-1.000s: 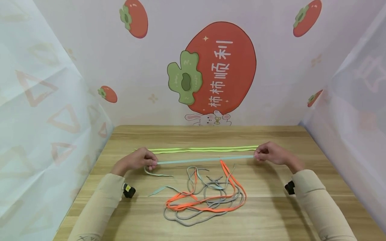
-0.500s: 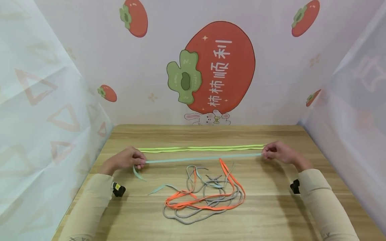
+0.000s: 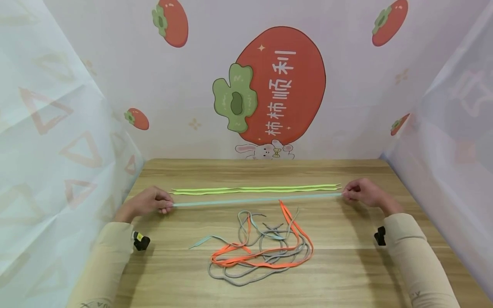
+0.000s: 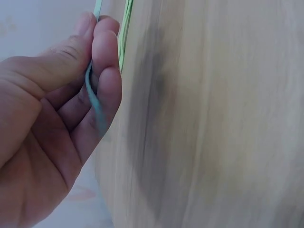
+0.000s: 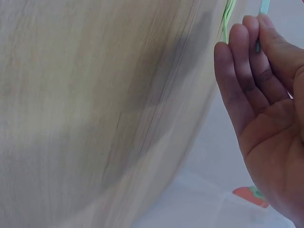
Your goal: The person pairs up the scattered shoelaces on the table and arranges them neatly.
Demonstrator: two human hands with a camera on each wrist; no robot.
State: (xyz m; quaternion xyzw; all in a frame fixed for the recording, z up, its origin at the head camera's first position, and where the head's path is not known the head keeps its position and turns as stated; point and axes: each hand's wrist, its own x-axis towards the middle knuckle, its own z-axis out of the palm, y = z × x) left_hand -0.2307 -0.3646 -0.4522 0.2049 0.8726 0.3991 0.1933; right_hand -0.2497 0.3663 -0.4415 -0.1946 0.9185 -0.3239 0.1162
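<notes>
A light teal lace (image 3: 246, 200) is stretched straight across the table between both hands. The left hand (image 3: 151, 202) pinches it near one end between thumb and fingers; in the left wrist view a short teal tail (image 4: 95, 102) hangs across the fingers of that hand (image 4: 61, 95). At the other end the right hand (image 3: 367, 193) pinches the lace, and in the right wrist view only its dark tip (image 5: 258, 46) pokes out below the fingertips of this hand (image 5: 270, 95). Just behind the teal lace, two yellow-green laces (image 3: 254, 189) lie side by side, nearly parallel to it.
Nearer the person, a loose tangle of orange laces (image 3: 285, 266), grey laces (image 3: 240, 284) and another teal lace (image 3: 202, 241) lies on the wooden table (image 3: 185, 282). A printed backdrop (image 3: 185, 85) stands behind the table's far edge, with pale sheets at both sides.
The left hand has slid left along the teal lace, so its hanging tail has shortened. My right hand has moved right and slightly away. A longer stretch now spans between them; the tangle stays put.
</notes>
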